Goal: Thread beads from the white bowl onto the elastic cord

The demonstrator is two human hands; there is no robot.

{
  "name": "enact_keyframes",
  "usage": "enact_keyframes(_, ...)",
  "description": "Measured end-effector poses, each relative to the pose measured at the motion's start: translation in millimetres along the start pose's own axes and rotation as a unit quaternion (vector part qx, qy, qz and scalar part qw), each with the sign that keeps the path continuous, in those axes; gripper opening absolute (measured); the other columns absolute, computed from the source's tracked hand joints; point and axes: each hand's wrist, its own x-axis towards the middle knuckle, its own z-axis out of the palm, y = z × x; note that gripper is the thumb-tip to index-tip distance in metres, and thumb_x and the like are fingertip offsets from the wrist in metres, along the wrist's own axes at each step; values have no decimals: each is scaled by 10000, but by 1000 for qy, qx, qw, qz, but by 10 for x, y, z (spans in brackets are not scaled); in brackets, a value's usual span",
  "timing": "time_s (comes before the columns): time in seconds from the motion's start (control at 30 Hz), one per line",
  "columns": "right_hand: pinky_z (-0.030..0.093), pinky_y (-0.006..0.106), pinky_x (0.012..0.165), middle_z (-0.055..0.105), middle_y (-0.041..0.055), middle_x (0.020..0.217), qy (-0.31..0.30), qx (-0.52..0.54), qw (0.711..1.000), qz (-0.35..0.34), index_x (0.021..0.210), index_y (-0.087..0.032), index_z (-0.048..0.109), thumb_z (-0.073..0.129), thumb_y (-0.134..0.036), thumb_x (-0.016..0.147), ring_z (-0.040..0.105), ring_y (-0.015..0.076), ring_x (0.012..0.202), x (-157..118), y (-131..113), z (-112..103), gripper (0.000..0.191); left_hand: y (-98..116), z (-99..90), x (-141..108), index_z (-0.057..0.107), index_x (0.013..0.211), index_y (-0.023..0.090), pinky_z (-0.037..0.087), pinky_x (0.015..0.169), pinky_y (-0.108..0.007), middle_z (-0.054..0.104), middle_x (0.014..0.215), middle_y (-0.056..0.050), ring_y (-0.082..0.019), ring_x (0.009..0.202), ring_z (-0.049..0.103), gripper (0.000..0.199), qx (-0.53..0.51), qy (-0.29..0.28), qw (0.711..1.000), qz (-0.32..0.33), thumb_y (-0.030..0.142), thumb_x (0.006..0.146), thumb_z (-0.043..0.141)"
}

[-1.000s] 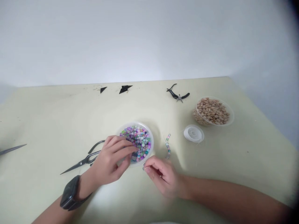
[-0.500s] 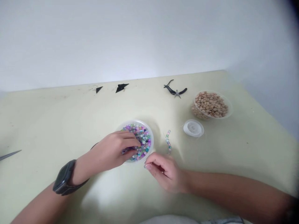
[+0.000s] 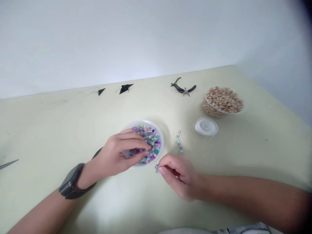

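My left hand (image 3: pixel 123 152), with a dark watch (image 3: pixel 74 183) on its wrist, reaches over a clear round bowl (image 3: pixel 162 138) of small coloured beads (image 3: pixel 151 138). Its thumb and fingertips meet just above the beads, pinching what looks like a clear bead. Right of the bowl's near edge, my right hand (image 3: pixel 179 177) is closed on a beaded string. A few beads (image 3: pixel 157 168) peek out at its fingertips, while a longer beaded stretch (image 3: pixel 179 142) lies on the table behind the knuckles. The middle of the string is hidden by the hand.
A white spool of clear thread (image 3: pixel 206 126) lies at the right, in front of a tub of beige beans or nuts (image 3: pixel 223 100). Black-handled pliers (image 3: pixel 183 89) and black triangular pieces (image 3: pixel 125 88) sit toward the wall. A grey pointed tool (image 3: pixel 9 163) shows at the left edge.
My left thumb and fingertips have come together and lifted slightly among the beads. More beads show at my right fingertips. The whole view has shifted a little.
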Motion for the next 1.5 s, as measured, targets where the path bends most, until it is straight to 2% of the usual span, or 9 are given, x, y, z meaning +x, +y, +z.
enact_keyframes(0.23, 309, 160, 502, 416, -73, 635, 62, -47, 997, -22, 889, -192, 466, 483, -84, 983, 356, 44, 527, 14, -74, -5, 145, 94, 45, -15, 751, 982, 174, 579, 787, -282, 764, 894, -29, -131, 823, 699, 134, 6, 43, 998, 43, 111, 867, 777)
enact_keyframes(0.47, 291, 163, 489, 418, -72, 641, 64, -26, 997, -19, 904, -193, 478, 485, -85, 1001, 338, 41, 529, -9, -134, 9, 145, 206, 116, -60, 715, 984, 166, 592, 787, -301, 780, 877, -28, -139, 785, 714, 166, 48, 73, 992, 90, 91, 852, 782)
enact_keyframes(0.67, 339, 181, 519, 462, -70, 633, 60, -28, 998, -9, 897, -200, 480, 521, -96, 994, 393, 47, 536, -59, -165, 34, 148, 230, 146, -93, 683, 974, 195, 578, 818, -322, 790, 859, -5, -157, 817, 745, 131, 178, 84, 971, 139, 139, 884, 759)
enact_keyframes(0.9, 329, 193, 498, 467, -70, 623, 72, -37, 997, -12, 895, -203, 487, 542, -90, 976, 404, 49, 516, -68, -164, 70, 149, 248, 148, -114, 662, 994, 218, 556, 831, -327, 789, 844, 15, -151, 811, 756, 98, 251, 79, 951, 161, 170, 926, 714)
enact_keyframes(1.3, 324, 180, 498, 463, -70, 629, 76, -54, 995, -26, 879, -195, 486, 534, -85, 972, 398, 41, 524, -45, -161, 86, 151, 303, 143, -114, 657, 981, 196, 547, 829, -332, 788, 837, 18, -147, 795, 748, 109, 288, 68, 937, 185, 163, 914, 737)
enact_keyframes(1.5, 330, 202, 498, 456, -64, 611, 73, -60, 995, -27, 864, -198, 482, 540, -92, 969, 390, 55, 515, -52, -157, 91, 160, 319, 158, -130, 661, 998, 222, 540, 854, -345, 793, 875, 27, -153, 826, 752, 110, 282, 51, 941, 182, 167, 921, 717)
